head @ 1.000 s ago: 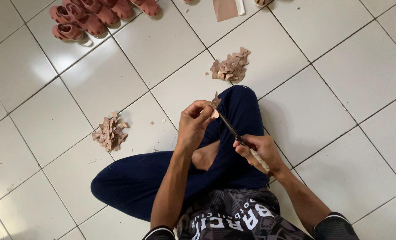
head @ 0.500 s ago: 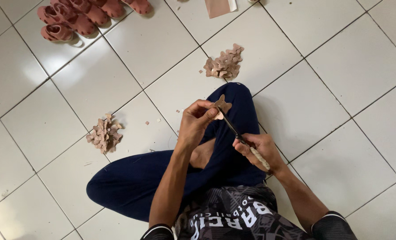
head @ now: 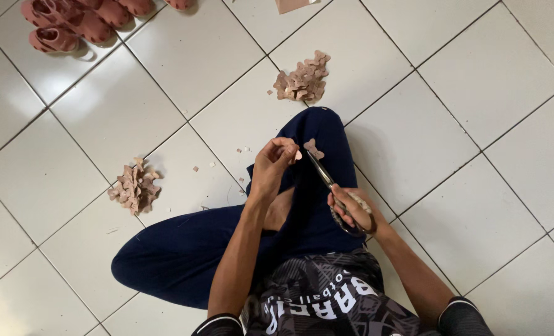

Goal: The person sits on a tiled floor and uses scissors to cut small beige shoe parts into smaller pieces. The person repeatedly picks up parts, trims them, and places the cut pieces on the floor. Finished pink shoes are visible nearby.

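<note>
One small pink bow-shaped cutout (head: 313, 149) sits at the tip of one pair of scissors (head: 327, 180), just right of the left hand (head: 274, 165), whose pinched fingertips meet its edge above the blue-trousered knee. The right hand (head: 351, 208) grips the scissor handles, nearer and to the right. Two heaps of like cutouts lie on the white tiles, one far (head: 303, 79), one left (head: 134, 186), with pink sandals (head: 72, 25) far left

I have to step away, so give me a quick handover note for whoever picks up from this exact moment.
Left hand pinches a small tan cut-out piece above the knee. Right hand works the scissors, blades at that piece. One pile of tan pieces lies on the tiles beyond the knee, another pile off to the left, with tiny offcuts scattered between. Which pile is finished cannot be told. The held piece is not yet set down.
</note>
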The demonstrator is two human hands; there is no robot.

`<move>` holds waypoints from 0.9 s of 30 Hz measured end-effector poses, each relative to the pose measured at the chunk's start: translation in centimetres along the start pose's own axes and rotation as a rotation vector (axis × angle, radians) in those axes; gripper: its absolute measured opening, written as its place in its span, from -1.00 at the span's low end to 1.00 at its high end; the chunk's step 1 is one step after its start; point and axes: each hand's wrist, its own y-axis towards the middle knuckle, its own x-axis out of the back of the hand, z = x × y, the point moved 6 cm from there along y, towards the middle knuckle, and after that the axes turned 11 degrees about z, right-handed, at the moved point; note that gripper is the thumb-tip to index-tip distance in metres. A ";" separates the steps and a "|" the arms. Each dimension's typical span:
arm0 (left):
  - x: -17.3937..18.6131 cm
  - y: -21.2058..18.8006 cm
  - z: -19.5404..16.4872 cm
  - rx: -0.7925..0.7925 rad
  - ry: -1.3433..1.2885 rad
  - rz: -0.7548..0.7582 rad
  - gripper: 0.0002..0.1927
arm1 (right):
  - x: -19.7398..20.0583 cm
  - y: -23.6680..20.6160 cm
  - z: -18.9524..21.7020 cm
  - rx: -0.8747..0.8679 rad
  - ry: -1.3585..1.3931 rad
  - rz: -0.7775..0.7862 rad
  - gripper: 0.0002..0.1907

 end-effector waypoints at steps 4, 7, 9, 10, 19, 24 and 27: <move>3.3 -1.3 0.2 -0.079 0.147 -0.101 -0.75 | -0.5 0.8 -1.3 0.012 0.009 -0.006 -0.46; 8.6 -4.8 -0.8 -0.096 0.285 -0.310 -0.68 | -0.3 1.3 -2.4 0.007 0.049 0.008 -0.47; 13.2 -8.0 -2.3 -0.132 0.397 -0.464 -0.66 | -0.3 2.2 -3.3 -0.027 0.089 0.056 -0.47; 15.6 -9.8 -3.3 -0.159 0.461 -0.537 -0.66 | -0.3 2.9 -3.5 -0.006 0.053 0.055 -0.46; 29.5 -22.8 -10.1 -0.114 0.719 -1.042 -0.62 | 0.6 5.8 -4.9 -0.073 0.011 0.060 -0.44; 33.5 -25.1 -13.9 -0.144 0.907 -1.207 -0.51 | -0.6 5.8 -4.0 -0.090 -0.037 0.009 -0.44; 32.0 -23.9 -14.8 -0.232 1.288 -1.303 -0.49 | -1.4 5.0 -3.3 -0.101 -0.080 -0.026 -0.44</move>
